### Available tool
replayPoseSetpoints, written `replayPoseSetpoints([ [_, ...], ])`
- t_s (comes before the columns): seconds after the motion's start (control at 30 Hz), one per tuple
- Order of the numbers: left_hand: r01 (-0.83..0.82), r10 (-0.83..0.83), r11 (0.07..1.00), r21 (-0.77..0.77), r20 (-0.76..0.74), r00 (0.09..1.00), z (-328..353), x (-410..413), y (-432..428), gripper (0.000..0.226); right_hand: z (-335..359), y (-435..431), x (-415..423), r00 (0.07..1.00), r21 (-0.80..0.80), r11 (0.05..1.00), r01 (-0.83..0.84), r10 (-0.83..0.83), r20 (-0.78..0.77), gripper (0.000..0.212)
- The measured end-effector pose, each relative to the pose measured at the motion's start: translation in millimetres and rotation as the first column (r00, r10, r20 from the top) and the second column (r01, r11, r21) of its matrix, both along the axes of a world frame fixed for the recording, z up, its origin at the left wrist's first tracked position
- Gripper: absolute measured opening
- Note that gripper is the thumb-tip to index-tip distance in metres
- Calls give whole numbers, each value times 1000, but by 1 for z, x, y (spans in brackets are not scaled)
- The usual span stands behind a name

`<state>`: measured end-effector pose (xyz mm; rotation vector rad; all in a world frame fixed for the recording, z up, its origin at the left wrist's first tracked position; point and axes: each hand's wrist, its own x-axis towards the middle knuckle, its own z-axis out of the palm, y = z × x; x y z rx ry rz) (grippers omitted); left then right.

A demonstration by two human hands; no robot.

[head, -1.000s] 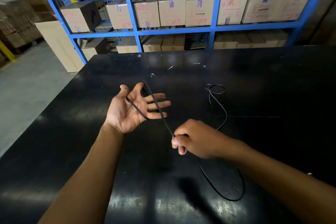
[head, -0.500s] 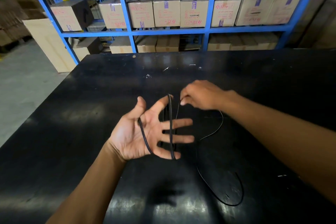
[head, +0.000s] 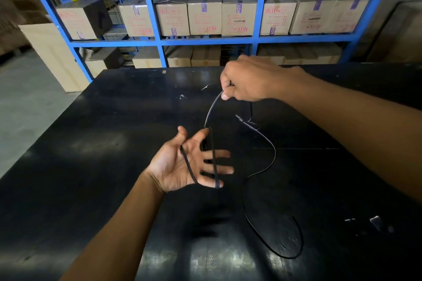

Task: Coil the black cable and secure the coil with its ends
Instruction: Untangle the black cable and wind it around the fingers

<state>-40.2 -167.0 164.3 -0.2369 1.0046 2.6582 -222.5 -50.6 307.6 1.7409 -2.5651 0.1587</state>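
Observation:
A thin black cable (head: 271,157) lies partly on the black table (head: 91,155). My left hand (head: 185,164) is held palm up with fingers spread, and the cable is looped around it, one strand across the palm and one across the fingers. From the index fingertip the cable rises to my right hand (head: 249,80), which pinches it above the far part of the table. The rest of the cable trails down from the right hand, snakes over the table and ends in a loose loop at the near right.
A blue metal rack (head: 205,39) full of cardboard boxes (head: 237,16) stands just behind the table's far edge. A pale wooden panel (head: 57,57) leans at the left by the grey floor. Small white specks lie on the table.
My right hand has moved up and away from me, pulling the cable taut from the left index finger. My left hand has kept its spread, palm-up pose with the loops on it.

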Motion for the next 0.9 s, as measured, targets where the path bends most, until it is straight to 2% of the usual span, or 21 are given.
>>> replayPoseSetpoints([
  [0.1, -115, 115, 993, -12, -1, 993, 2, -12, -16, 78, -6, 13, 27, 992, -26, 999, 37, -34, 118, 14],
  [0.27, -216, 215, 976, -23, -40, 976, 17, -30, -40, 76, -34, 36, 65, 937, 19, 994, 108, -108, 332, 16],
  [0.5, -309, 302, 950, -49, -115, 946, 35, -39, -56, 73, -80, 54, 91, 745, -76, 985, 156, -67, 663, 27],
  [0.7, -236, 230, 972, -17, -168, 959, 42, -35, -55, 73, -114, 55, 101, 693, -55, 989, 135, -54, 719, 25],
  [0.9, -99, 95, 995, -9, -219, 971, 53, -21, -43, 74, -132, 41, 81, 760, 5, 996, 89, -71, 645, 26],
])
